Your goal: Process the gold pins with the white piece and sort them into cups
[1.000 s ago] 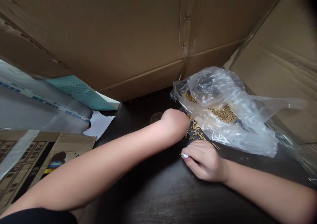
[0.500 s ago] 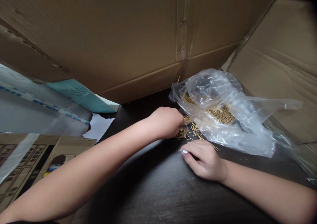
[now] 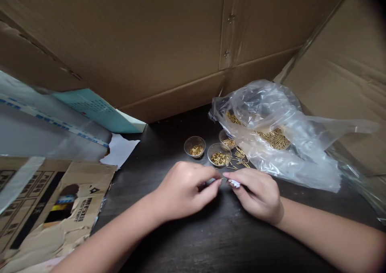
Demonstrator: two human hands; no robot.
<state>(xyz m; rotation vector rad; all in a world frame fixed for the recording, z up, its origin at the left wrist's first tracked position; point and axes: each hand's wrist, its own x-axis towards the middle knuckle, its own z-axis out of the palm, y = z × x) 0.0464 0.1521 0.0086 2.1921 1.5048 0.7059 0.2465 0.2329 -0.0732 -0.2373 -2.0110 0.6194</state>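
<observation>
My left hand (image 3: 185,190) and my right hand (image 3: 256,194) meet fingertip to fingertip over the dark table (image 3: 193,241), both pinched closed on something tiny I cannot make out. Just beyond them stand three small clear cups (image 3: 194,146) (image 3: 219,154) (image 3: 226,138) with thin gold pins inside. Loose gold pins (image 3: 239,157) lie scattered beside the cups. A clear plastic bag (image 3: 277,132) at the right holds a heap of the same pins.
Brown cardboard walls (image 3: 144,44) close off the back and right. A torn printed cardboard piece (image 3: 51,200) lies at the left. A teal sheet (image 3: 93,110) and white paper (image 3: 119,150) lie behind it.
My left hand has pulled back from the cups and pins toward me and now meets my right hand. The cups it covered are uncovered. The right hand shifted slightly.
</observation>
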